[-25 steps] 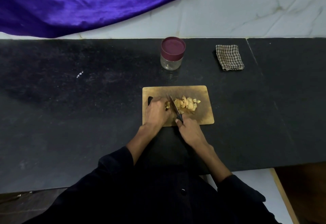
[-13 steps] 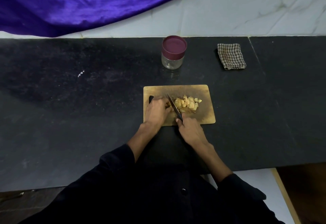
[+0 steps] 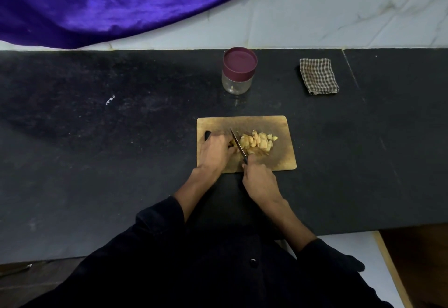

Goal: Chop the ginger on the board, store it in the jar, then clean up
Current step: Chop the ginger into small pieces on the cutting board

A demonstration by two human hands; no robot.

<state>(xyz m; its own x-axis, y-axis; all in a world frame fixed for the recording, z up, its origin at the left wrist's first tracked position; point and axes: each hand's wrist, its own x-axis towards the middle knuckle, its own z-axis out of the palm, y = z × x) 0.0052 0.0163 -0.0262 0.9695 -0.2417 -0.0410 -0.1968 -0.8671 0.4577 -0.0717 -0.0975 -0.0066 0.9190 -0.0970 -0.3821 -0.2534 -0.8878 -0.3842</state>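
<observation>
Ginger (image 3: 257, 143): pale chunks heaped mid-board (image 3: 278, 159)
Right hand (image 3: 260, 181): fingers curled tight round the knife (image 3: 238, 143) handle; blade among the pieces
Left hand (image 3: 217, 151): fingers bunched, pinching ginger beside the blade
Jar (image 3: 238, 71): lidded, behind the board, apart

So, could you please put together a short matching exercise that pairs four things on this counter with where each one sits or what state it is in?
Things:
1. jar
2. checked cloth
3. knife
4. chopped ginger

Places or states:
A. folded, at the back right of the counter
B. piled on the cutting board, right of the blade
C. lid on, standing behind the board
D. gripped in the right hand

Pairs: 1-C, 2-A, 3-D, 4-B
</observation>
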